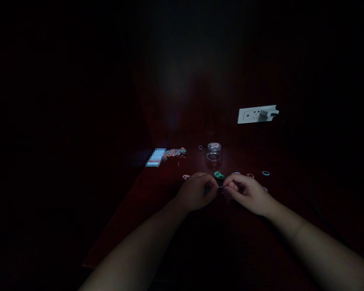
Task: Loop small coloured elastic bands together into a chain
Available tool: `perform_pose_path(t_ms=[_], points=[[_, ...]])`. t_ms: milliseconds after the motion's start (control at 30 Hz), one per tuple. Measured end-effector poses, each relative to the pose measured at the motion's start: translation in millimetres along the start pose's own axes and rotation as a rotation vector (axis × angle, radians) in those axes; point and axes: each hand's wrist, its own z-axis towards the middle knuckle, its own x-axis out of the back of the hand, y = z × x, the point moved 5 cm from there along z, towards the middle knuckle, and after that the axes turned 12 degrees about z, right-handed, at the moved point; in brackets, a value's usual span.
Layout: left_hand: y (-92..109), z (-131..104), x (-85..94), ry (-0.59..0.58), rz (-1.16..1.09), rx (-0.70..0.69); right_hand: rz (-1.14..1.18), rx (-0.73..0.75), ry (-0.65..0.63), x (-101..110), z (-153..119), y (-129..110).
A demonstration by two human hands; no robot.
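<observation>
My left hand [197, 192] and my right hand [251, 194] meet low over the dark red table, thumb and fingers pinched on both. Stretched between the fingertips is a thin, pale hair tie [221, 186], mostly covered by the fingers. Just beyond the fingertips lie green hair ties [219, 175] in a small bunch. A pink hair tie [186, 177] shows past my left hand. Behind my right hand are an orange hair tie [250, 176] and a partly hidden purple one [237, 173]. Farther right rests a teal hair tie [265, 173].
A clear lidded jar [214, 152] stands at the back, with a small purple ring [200, 147] beside it. To the left, a lit phone [156, 157] lies by a pile of mixed hair ties [174, 152]. A wall socket [257, 114] holds a plug. The room is very dark.
</observation>
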Motion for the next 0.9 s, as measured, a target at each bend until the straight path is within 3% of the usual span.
perform_pose_path(t_ms=[900], points=[[5.0, -0.9, -0.1, -0.015, -0.051, -0.065, -0.034, -0.033, -0.049, -2.2, 2.1, -2.4]])
